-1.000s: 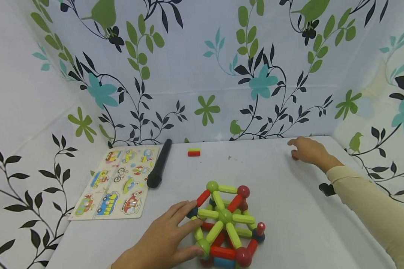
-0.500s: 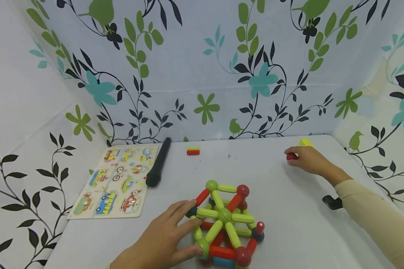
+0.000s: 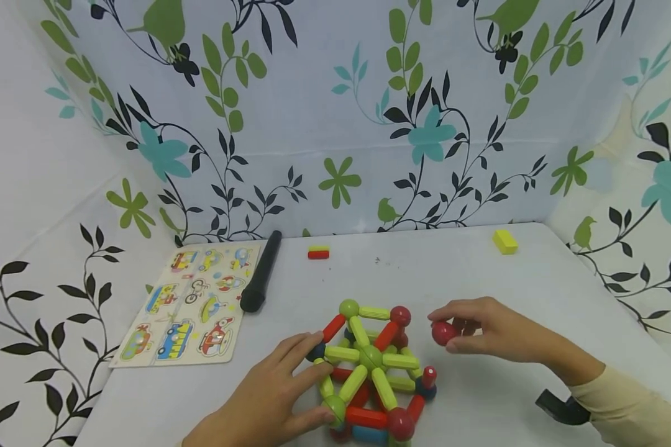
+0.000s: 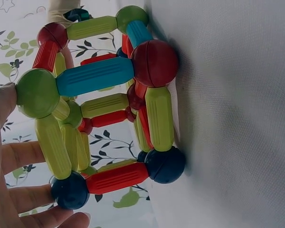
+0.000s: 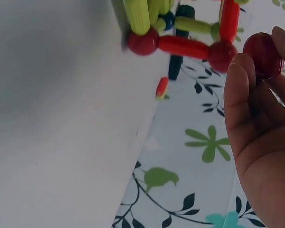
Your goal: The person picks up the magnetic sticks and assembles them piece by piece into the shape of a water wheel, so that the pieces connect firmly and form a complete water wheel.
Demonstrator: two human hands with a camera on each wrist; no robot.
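Observation:
A frame of ball-and-stick building pieces (image 3: 371, 358) stands on the white table, with lime, red and blue rods joined by green, red and dark blue balls. My left hand (image 3: 268, 394) holds its left side. In the left wrist view the thumb (image 4: 2, 102) touches a green ball (image 4: 38, 93), and fingers lie at a dark blue ball (image 4: 70, 190). Just right of the frame, my right hand (image 3: 494, 329) pinches a loose red ball (image 3: 443, 333) between thumb and fingertips, raised off the table. The right wrist view shows this ball close to the frame's upper red corner ball (image 5: 222, 56).
A yellow block (image 3: 505, 242) lies at the back right. Red and lime rods (image 3: 318, 252) lie side by side at the back. To the left are a black microphone (image 3: 261, 273) and a picture puzzle board (image 3: 187, 304). A patterned cloth hangs behind the table.
My right hand took the red ball at the back right and brought it forward and left toward the frame, uncovering the yellow block. My left hand stayed on the frame.

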